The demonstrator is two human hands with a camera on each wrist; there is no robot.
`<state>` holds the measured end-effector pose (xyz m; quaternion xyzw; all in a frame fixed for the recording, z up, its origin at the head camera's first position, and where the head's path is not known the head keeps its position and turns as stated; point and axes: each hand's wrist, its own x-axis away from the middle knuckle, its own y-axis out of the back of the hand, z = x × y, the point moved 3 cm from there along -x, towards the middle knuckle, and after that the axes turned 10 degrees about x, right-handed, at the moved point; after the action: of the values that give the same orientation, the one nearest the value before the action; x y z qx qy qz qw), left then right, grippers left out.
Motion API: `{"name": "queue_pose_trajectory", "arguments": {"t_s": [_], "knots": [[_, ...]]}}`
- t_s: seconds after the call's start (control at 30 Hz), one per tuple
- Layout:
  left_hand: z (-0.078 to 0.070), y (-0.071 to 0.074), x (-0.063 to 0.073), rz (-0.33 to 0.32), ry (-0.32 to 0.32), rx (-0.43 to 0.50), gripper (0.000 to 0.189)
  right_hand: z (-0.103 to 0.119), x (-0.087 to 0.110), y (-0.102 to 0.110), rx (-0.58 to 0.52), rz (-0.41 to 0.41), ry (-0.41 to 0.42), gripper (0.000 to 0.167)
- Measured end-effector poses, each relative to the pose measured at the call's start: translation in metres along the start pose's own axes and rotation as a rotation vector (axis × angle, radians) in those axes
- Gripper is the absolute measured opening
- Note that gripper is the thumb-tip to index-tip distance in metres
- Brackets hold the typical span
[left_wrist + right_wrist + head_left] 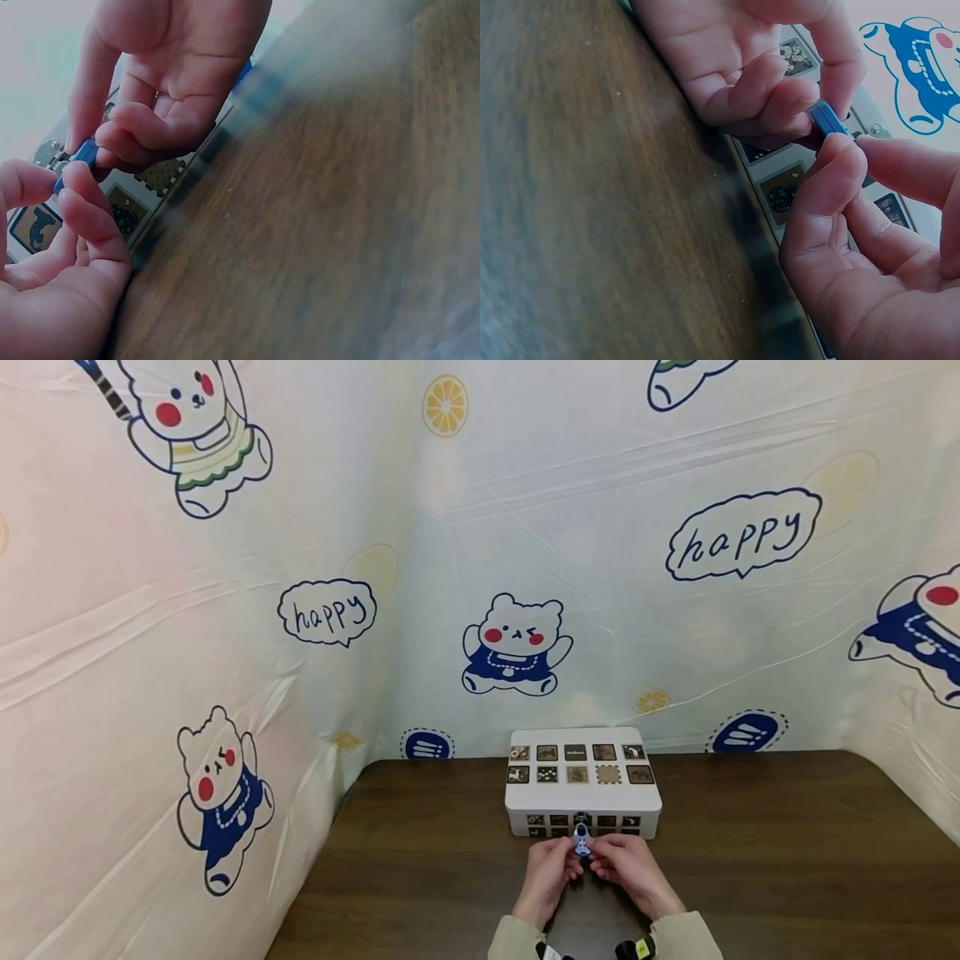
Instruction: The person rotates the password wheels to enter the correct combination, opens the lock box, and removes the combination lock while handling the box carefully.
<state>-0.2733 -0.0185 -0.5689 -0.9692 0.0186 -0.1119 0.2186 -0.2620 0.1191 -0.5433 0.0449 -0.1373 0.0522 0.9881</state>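
Note:
A small blue padlock (581, 843) with a looped top is held between both hands, right in front of the box's front latch (582, 818). My left hand (547, 875) pinches its left side between thumb and index finger. From the other side my right hand (632, 870) pinches it the same way. In the left wrist view, the blue body (87, 152) shows edge-on between the fingertips, close to a metal latch part. The white box (583, 797), printed with brown and black square pictures, stands shut behind the hands.
The box rests on a dark wooden table (765, 835), near its back edge. Pale curtains (465, 543) printed with cartoon bears and the word "happy" hang behind and at both sides. Light sleeves (686, 935) cover the forearms.

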Motion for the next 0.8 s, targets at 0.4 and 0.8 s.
{"name": "queue_pose_trajectory", "arguments": {"t_s": [0.4, 0.8], "knots": [[0.0003, -0.0010, -0.0001, -0.006, -0.008, -0.006, 0.011, -0.0009, -0.0011, 0.0010, -0.005, -0.001, 0.002, 0.027], [0.0009, -0.0028, -0.0010, 0.015, -0.018, -0.007, 0.014, 0.0008, -0.0003, 0.0020, -0.012, 0.017, 0.024, 0.026]]}}
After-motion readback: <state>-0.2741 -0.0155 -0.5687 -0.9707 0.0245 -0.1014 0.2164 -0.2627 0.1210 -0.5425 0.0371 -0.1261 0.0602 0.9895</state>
